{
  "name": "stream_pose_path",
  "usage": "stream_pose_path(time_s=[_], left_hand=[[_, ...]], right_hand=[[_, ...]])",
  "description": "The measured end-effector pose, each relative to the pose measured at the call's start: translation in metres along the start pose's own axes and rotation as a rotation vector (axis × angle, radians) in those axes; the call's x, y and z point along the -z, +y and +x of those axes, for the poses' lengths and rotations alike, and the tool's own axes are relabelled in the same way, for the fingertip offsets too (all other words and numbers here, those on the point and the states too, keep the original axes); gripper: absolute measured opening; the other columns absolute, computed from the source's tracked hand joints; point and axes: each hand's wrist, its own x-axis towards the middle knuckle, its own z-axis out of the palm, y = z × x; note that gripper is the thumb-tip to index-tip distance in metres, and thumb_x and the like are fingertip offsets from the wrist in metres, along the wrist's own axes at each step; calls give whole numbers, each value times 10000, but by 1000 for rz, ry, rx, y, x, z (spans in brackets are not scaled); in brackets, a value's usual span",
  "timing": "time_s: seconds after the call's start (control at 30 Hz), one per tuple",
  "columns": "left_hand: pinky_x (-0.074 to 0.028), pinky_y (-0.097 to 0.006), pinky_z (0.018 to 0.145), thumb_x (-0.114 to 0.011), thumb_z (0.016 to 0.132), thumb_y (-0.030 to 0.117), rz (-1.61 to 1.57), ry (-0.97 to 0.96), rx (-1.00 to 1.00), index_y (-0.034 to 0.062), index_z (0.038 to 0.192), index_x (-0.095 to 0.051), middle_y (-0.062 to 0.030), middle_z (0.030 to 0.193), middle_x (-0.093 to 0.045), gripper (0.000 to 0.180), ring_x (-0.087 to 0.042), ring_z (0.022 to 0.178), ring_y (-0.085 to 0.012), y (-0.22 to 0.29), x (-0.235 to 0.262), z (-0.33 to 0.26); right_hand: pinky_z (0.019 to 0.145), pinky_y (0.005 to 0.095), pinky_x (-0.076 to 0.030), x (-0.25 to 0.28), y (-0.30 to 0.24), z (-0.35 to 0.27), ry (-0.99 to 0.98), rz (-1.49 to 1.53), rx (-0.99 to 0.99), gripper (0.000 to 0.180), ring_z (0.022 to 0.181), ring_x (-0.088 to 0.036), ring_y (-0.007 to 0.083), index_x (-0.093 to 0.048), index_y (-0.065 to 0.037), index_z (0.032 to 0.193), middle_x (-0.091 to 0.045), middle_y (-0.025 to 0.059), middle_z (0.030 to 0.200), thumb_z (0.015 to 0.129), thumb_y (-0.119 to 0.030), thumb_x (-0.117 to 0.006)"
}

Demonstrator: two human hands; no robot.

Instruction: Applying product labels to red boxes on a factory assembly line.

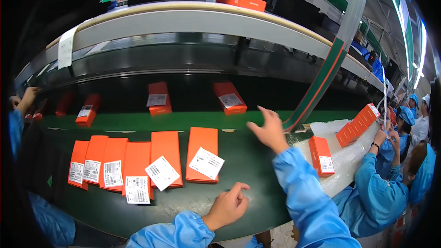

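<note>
My right hand (268,131) reaches out above the bench's far edge, fingers spread, holding nothing. Nearest it on the dark conveyor is an orange box (229,97) with a white label, a little to its left. Low over the green bench top (250,165), my left hand (228,206) is loosely curled with no object showing in it. To its upper left lies an orange box (202,147) whose label (206,162) is askew. Beside that, another orange box (166,151) carries a tilted label (162,173) across its edge. Several more labelled orange boxes (113,156) line up further left.
More orange boxes (159,98) sit along the conveyor (193,96). A metal post (321,73) rises right of my right hand. Beyond it, an orange box (321,156) and a stacked row (357,125) stand near a co-worker in blue (379,193). Another person's hand (28,98) is far left.
</note>
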Motion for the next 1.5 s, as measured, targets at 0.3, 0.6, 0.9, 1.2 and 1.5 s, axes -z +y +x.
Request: stream_pose_path(time_s=[0.3, 0.6, 0.9, 1.2, 1.5], left_hand=[[-456, -308, 540, -639, 897, 92, -19, -68, -9, 21, 1145, -569, -46, 664, -586, 268, -573, 566, -142, -3, -11, 16], [-383, -213, 513, -644, 898, 32, -92, 198, -85, -3, 1050, -604, 28, 654, -566, 160, -480, 586, -9, -4, -14, 6], [-402, -185, 588, -654, 898, 37, -99, 348, -169, 11, 1127, -589, 5, 879, -580, 240, -512, 747, -38, 35, -5, 44], [-466, -194, 580, -668, 913, 74, -267, 176, 29, -36, 968, -670, -18, 749, -654, 123, -582, 607, -72, 30, 3, 47], [-481, -211, 591, -680, 922, 93, -555, -130, 393, -11, 947, -680, -33, 795, -663, 107, -592, 659, -73, 32, 25, 39]], right_hand=[[865, 488, -485, -75, -12, 47, 133, -250, -154, 527, 988, -574, 420, -734, -80, 1102, -587, 248, 1068, 782, -496, -683], [912, 464, -448, 26, -40, -183, 71, 0, -47, 504, 1090, -535, 369, -680, -121, 1173, -547, 178, 1180, 770, -396, -804], [798, 256, -514, 58, -19, -175, 229, 874, -243, 308, 906, -617, 110, -558, -9, 1183, -615, 68, 992, 886, 42, -622], [790, 293, -540, 101, -51, -131, -362, 670, 37, 569, 838, -710, 192, -488, -61, 1424, -720, 146, 958, 875, 29, -606], [831, 253, -521, 90, -42, -145, -409, 959, -205, 658, 903, -658, 104, -431, -25, 1474, -710, 96, 974, 867, 27, -679]])
